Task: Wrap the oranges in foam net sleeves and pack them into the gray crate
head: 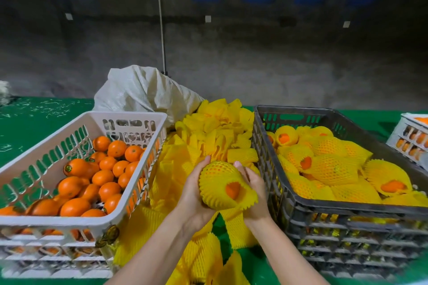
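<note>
Centre: orange (232, 190) held over the sleeve pile (215, 127), btwn white crate (58, 221) and gray crate (347, 209), nearer the gray one. Sleeve (216, 172) covers nearly all of it; bare peel shows only through the frilled open end, which faces the camera. L hand (194, 194) cups the left side, fingers curled round the sleeve, tips at its far end. R hand (254, 192) grips the right side likewise, palm under the frilled edge. Right: gray crate w/ many sleeved oranges (333, 169) lying in a layer. Left: white crate w/ bare oranges (74, 207). Behind the pile: white sack (143, 92). All stand on a green table (34, 127). Far right edge: 2nd white crate (412, 139), oranges inside.
</note>
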{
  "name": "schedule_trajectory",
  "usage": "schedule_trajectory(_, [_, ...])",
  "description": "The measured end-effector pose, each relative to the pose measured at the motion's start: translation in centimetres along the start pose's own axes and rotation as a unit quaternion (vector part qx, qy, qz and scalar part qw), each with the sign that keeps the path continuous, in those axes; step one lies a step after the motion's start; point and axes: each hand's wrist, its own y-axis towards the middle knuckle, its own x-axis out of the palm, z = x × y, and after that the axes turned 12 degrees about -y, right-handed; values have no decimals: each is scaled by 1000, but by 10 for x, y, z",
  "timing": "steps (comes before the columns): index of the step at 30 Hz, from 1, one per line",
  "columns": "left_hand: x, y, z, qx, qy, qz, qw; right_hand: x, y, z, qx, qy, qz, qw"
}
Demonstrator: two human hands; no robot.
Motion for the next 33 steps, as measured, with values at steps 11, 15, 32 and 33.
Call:
schedule_trajectory(11, [-7, 11, 5, 279, 312, 106, 902, 10, -3, -5, 234, 240, -125, 934])
schedule_trajectory(15, [-18, 15, 10, 322, 382, 111, 859, 8, -5, -4, 260, 161, -153, 940])
schedule_trajectory(32, [-12, 16, 14, 157, 262, 92, 948, 8, -14, -18, 116, 156, -90, 977])
schedule_trajectory(33, [-13, 13, 15, 89, 251, 84, 960, 4, -12, -19, 57, 86, -72, 992])
